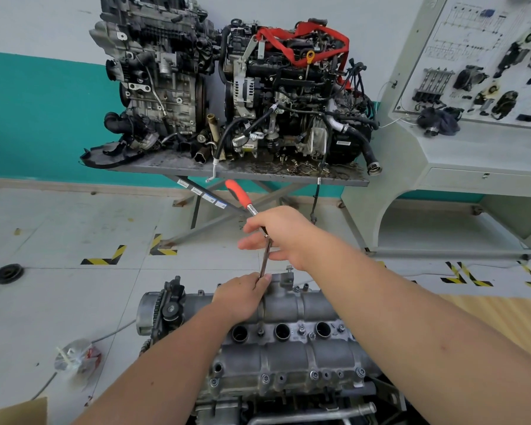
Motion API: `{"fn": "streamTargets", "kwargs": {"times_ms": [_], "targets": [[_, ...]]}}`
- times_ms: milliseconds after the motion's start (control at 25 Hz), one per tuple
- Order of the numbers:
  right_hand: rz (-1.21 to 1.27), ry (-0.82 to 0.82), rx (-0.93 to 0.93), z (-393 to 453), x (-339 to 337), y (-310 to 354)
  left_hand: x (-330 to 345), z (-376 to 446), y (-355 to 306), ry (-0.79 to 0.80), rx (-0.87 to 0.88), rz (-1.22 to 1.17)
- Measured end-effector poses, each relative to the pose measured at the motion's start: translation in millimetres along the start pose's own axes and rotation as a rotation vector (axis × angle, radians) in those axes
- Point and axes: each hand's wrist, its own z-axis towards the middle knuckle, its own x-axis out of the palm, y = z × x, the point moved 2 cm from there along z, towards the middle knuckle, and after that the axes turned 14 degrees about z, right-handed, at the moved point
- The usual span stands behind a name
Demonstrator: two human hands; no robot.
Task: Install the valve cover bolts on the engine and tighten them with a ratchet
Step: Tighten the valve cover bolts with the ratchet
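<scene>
The grey aluminium valve cover (292,357) of the engine fills the lower middle of the view, with bolts (314,375) seated along its near edge and between the three round plug wells. A ratchet (248,207) with a red handle slants up and away over the cover's far edge. My right hand (281,236) holds its chrome shaft, fingers partly extended. My left hand (242,294) pinches the ratchet's lower end at the far side of the cover. The socket and the bolt under it are hidden by my left hand.
Two other engines (227,87) stand on a metal scissor table (242,171) straight ahead. A pale training board cabinet (472,118) is at the right. On the floor at the left lie a plastic bag (75,357), a cable and black round parts (8,273). Cardboard (16,414) sits at lower left.
</scene>
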Motion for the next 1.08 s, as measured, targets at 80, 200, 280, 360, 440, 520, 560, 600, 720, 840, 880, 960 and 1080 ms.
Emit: {"fn": "streamTargets", "kwargs": {"times_ms": [80,200,280,360,440,520,560,600,720,840,880,960,1080], "targets": [[0.231,0.0,0.033,1,3,-3,0,1,0,-0.012,0.0,0.011],[0.575,0.009,0.03,0,6,-8,1,2,0,-0.016,0.007,0.019],[0.759,0.008,0.006,-1,8,-14,1,2,1,-0.009,0.009,0.015],[0.893,-0.021,-0.027,-2,8,-19,1,2,0,-0.001,0.008,0.012],[0.997,-0.063,-0.034,-1,5,-26,0,2,0,0.007,0.004,0.013],[1.017,-0.074,-0.065,-2,2,-32,-1,2,-1,0.011,0.006,0.014],[0.994,-0.071,-0.109,-2,-1,-36,-2,3,-2,0.015,0.004,0.02],[0.96,-0.069,-0.164,-2,-2,-42,-3,3,-3,0.014,0.01,0.026],[0.697,-0.137,-0.385,-6,-2,-62,-4,2,-2,0.031,0.01,0.024],[0.166,-0.241,-0.803,-10,-3,-74,-7,0,-2,0.049,0.016,0.02],[-0.022,-0.282,-0.974,-10,-6,-76,-8,-1,-2,0.052,0.015,0.022],[-0.355,-0.313,-1.186,-9,-11,-74,-7,0,-3,0.071,-0.012,0.033],[-0.771,-0.301,-1.292,-10,-18,-62,-9,-1,-7,0.062,0.007,0.035]]}}
